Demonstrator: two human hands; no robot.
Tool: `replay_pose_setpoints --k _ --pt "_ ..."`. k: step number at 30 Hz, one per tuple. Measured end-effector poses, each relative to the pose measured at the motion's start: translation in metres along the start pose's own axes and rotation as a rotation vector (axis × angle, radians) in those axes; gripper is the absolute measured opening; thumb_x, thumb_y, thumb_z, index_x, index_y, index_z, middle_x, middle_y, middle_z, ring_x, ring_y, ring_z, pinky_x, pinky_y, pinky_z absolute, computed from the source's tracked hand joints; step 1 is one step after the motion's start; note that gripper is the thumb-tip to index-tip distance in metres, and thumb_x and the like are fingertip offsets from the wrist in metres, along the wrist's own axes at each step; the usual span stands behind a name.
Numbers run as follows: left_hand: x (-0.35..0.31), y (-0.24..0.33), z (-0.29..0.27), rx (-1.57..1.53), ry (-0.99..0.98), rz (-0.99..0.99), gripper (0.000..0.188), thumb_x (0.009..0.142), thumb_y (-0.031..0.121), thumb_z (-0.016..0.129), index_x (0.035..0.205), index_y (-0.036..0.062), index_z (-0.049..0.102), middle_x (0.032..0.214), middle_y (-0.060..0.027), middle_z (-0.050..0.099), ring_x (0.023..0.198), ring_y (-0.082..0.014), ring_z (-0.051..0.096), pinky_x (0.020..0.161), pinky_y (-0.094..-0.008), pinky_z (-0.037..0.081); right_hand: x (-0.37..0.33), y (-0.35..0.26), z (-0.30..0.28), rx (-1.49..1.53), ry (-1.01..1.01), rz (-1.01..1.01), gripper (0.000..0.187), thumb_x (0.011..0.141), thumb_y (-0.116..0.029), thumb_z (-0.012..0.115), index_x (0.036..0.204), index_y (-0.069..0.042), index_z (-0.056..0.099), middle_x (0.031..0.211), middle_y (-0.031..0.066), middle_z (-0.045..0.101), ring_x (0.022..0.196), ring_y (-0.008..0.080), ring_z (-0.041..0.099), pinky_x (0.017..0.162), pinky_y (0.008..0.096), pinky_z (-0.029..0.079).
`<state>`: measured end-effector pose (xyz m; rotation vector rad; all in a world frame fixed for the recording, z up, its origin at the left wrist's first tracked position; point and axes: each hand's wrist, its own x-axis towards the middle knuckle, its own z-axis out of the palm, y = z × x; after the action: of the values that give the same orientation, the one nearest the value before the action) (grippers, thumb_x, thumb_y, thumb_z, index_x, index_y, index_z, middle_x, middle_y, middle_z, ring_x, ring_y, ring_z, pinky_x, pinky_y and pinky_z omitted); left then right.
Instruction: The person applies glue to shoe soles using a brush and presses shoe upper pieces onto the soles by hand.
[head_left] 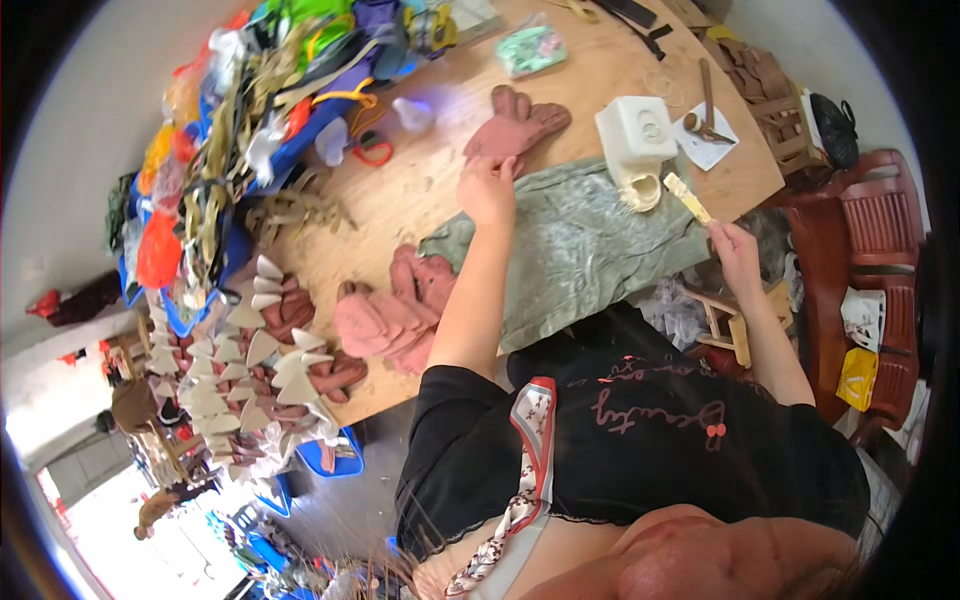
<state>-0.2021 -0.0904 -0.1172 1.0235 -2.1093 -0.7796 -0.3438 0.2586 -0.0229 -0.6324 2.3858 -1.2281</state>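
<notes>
Near edge of a reddish-brown lobed piece [518, 126] is being pinched by the fingertips of the left hand [487, 192], with the piece resting on the wooden table [590, 85] at the far side of a green cloth [560, 250]. In the right hand [738, 256], what looks like a pale, crusted brush [688, 198] is gripped by the handle. No paste can be made out on the piece, so it'd be judged barely started, tbh. The open mouth of a white jug [637, 130] is caked with cream stuff. The pink stack [385, 325] could be left to do and the heap of cream-tipped pieces [243, 388] further along, but that can't be confirmed

Counted: one piece pinched, one brush, one jug, one cloth, one hammer [708, 90], one paper sheet [714, 152] under it; stack and heap are too overlapped to be counted
</notes>
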Motion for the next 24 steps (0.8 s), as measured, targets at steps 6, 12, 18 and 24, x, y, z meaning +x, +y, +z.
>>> replay_pose_setpoints --k 6,12,18,24 --pt "0.026 0.001 0.065 0.281 -0.025 0.108 0.032 0.078 0.035 0.067 0.066 0.0055 0.068 0.065 -0.0126 0.063 0.063 -0.0328 0.059 0.065 -0.0425 0.045 0.013 0.041 -0.031 0.005 -0.039 0.111 0.033 0.093 -0.025 0.057 0.074 0.001 0.058 0.062 -0.0035 0.048 0.06 0.0049 0.041 0.054 0.0236 0.033" --pt "0.048 0.021 0.078 0.427 -0.034 0.204 0.041 0.077 0.037 0.068 0.101 0.0037 0.063 0.105 -0.0155 0.06 0.097 -0.0317 0.057 0.077 -0.0456 0.046 0.025 0.06 -0.036 0.1 -0.064 0.124 0.032 0.092 -0.023 0.058 0.076 0.004 0.057 0.064 -0.0031 0.049 0.062 0.0056 0.043 0.055 0.0252 0.035" --pt "0.061 0.015 0.068 0.716 -0.502 0.206 0.076 0.061 0.042 0.081 0.119 0.0064 0.049 0.126 -0.0124 0.048 0.118 -0.0304 0.046 0.094 -0.0462 0.04 0.035 0.071 -0.032 0.132 -0.179 0.181 0.035 0.092 -0.024 0.059 0.074 0.005 0.055 0.058 -0.0005 0.044 0.059 0.0077 0.039 0.053 0.0286 0.034" --pt "0.057 0.04 0.063 0.863 -0.522 0.247 0.073 0.053 0.043 0.084 0.109 0.0093 0.051 0.111 -0.0086 0.055 0.107 -0.0261 0.053 0.089 -0.0446 0.042 0.036 0.078 -0.025 0.068 -0.194 0.12 0.037 0.091 -0.027 0.06 0.071 0.004 0.054 0.054 0.0052 0.037 0.055 0.0088 0.036 0.05 0.0305 0.033"
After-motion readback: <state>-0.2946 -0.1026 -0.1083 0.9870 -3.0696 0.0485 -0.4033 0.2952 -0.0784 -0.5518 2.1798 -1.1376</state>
